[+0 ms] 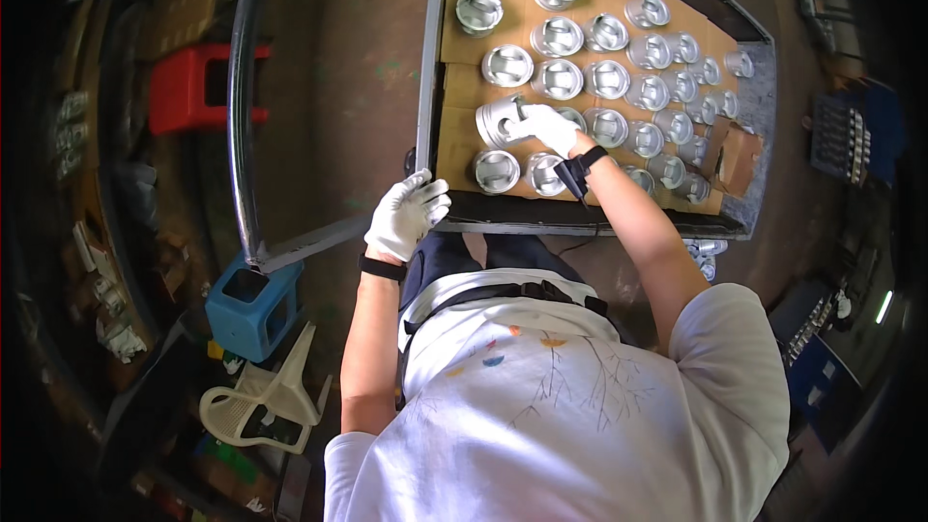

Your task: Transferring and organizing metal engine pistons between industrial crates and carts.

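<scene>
My right hand (pixel 549 128), in a white glove, is shut on a shiny metal piston (pixel 498 122) tipped on its side above the cardboard sheet (pixel 454 87). Several more pistons (pixel 558 37) stand upright in rows on that sheet, inside a dark metal cart tray (pixel 541 216). My left hand (pixel 408 213), also gloved, rests on the tray's near left corner with fingers spread, holding nothing. Two pistons (pixel 497 171) stand in the near row just below the lifted one.
A curved metal bar (pixel 238 106) runs along the left of the cart. Left of it are a red stool (pixel 193 87), a blue plastic stool (pixel 253 305) and a white plastic chair (pixel 266 404). A small cardboard box (pixel 737 157) lies at the tray's right end.
</scene>
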